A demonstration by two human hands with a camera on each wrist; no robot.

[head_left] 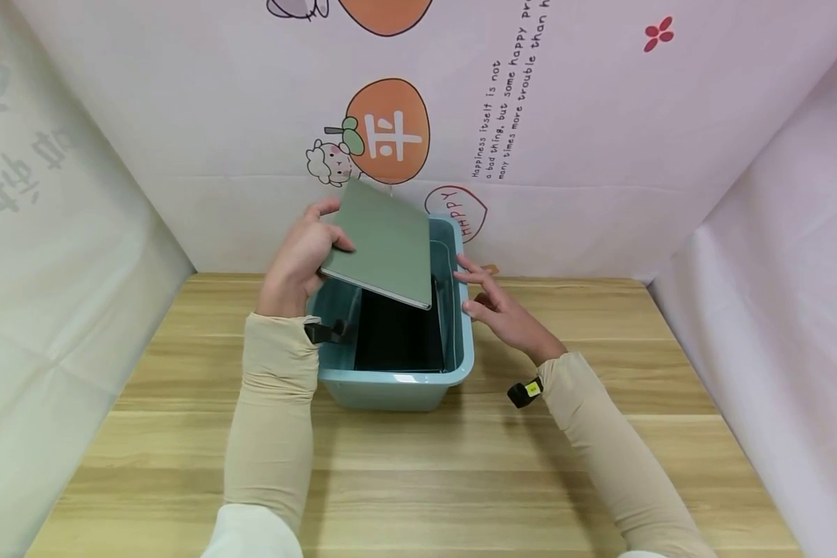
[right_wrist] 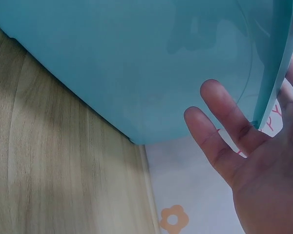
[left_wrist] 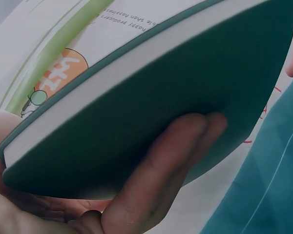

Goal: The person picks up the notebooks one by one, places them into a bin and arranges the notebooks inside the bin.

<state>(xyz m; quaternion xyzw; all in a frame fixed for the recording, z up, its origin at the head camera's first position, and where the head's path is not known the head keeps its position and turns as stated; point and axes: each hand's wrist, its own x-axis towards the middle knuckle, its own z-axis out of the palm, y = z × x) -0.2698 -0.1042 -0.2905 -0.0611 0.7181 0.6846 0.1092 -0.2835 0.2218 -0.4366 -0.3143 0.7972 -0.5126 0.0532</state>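
My left hand [head_left: 298, 252] grips a green hardcover notebook [head_left: 385, 244] by its left side, thumb on the upper cover and fingers beneath. The notebook is tilted above a blue plastic bin [head_left: 390, 378], hiding part of its inside. In the left wrist view, the notebook's white page edges [left_wrist: 88, 107] show between its covers. At the bin's right wall is my right hand [head_left: 504, 314], its fingertips right at the rim. The right wrist view shows those fingers [right_wrist: 217, 141] spread and fairly straight beside the outer wall. Inside the bin lies a flat black rectangular item [head_left: 397, 333].
The bin stands on a wood-grain table [head_left: 418, 473], close to the back wall. A white printed sheet [head_left: 572, 155] covers that wall, and pale sheets hang at both sides. Wrist cameras, such as the black one [head_left: 525, 393] on the right, stick out from both wrists.
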